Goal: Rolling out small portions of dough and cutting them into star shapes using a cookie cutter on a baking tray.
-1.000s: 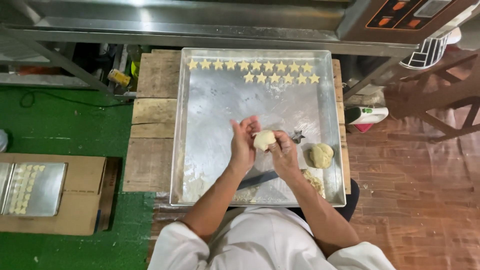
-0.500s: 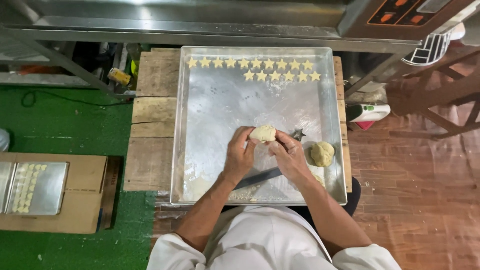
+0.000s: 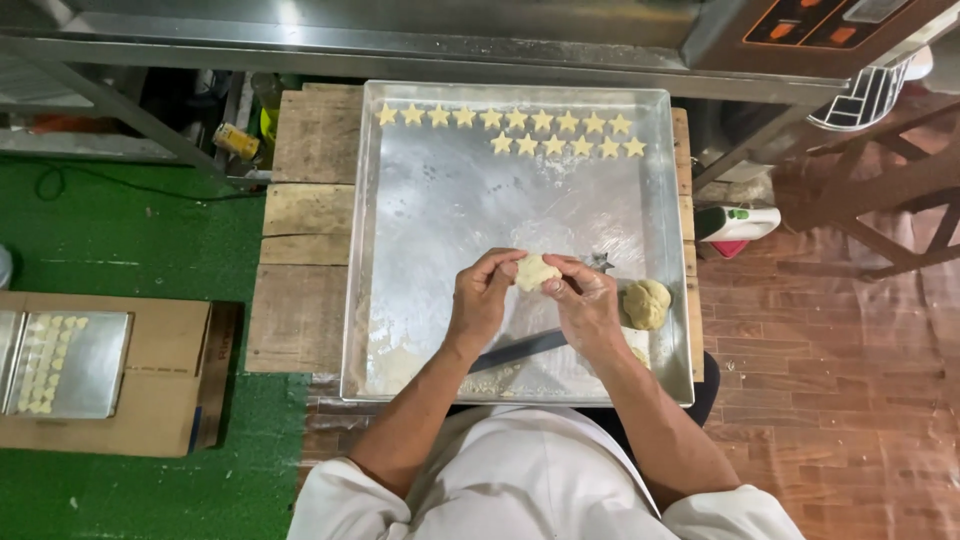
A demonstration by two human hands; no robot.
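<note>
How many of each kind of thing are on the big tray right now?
Star-shaped dough pieces: 16
Dough lumps: 2, one held in both hands, one resting at the right
Star cutter: 1
Dark flat tool: 1
Total: 20

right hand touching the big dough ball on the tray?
Apart. Head view shows a strip of bare tray between the right hand and the dough ball.

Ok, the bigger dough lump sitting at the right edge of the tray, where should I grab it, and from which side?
Probably from above and its left. The dough lump is a rounded ball resting on the metal tray, close to the right wall, so that side looks cramped. Cup its top and flanks with spread fingers rather than pinching; it looks soft. The right hand is nearest, though it and the left hand hold a small dough piece.
</note>
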